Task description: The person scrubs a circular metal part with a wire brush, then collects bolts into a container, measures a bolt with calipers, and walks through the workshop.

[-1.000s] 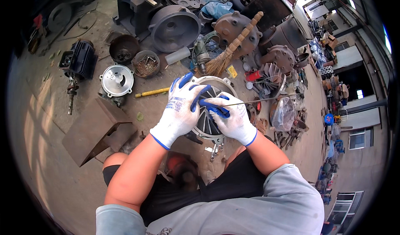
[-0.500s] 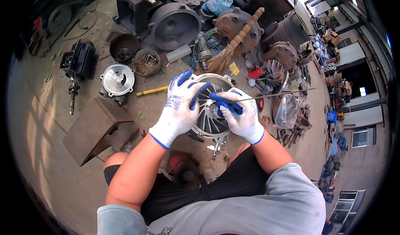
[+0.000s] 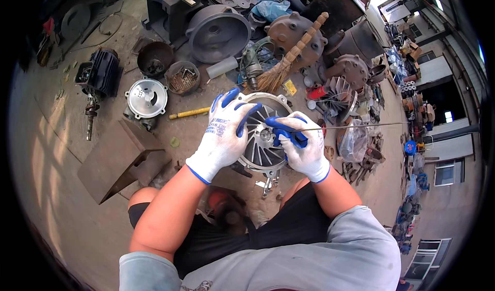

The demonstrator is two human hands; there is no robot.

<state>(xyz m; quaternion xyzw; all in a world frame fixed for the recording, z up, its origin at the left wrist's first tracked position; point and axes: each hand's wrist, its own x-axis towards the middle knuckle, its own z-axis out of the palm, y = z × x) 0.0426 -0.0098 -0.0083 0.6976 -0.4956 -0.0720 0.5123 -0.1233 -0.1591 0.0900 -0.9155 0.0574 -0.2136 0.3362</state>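
Note:
A round silver metal housing (image 3: 279,101) with bolt lugs stands between my knees, and a finned impeller (image 3: 265,154) sits inside it. My left hand (image 3: 225,128), in a white glove with blue fingertips, lies over the housing's left rim with its fingers spread. Gloved the same way, my right hand (image 3: 303,145) is closed in a pinch at the impeller's hub. It grips a long thin metal rod (image 3: 356,126), which sticks out to the right, nearly level. The rod's inner end is hidden by my fingers.
Beyond the housing lie a straw broom (image 3: 289,59), a green power tool (image 3: 251,66) and a big grey casing (image 3: 219,33). To the left are a yellow handle (image 3: 190,113), a perforated silver cover (image 3: 146,98), a bent steel box (image 3: 122,159) and a motor (image 3: 100,74). Clear plastic wrap (image 3: 353,141) lies right.
The rod's outer end has swung down toward level. My right hand has shifted a little to the right and turned slightly, while my left hand stays on the rim.

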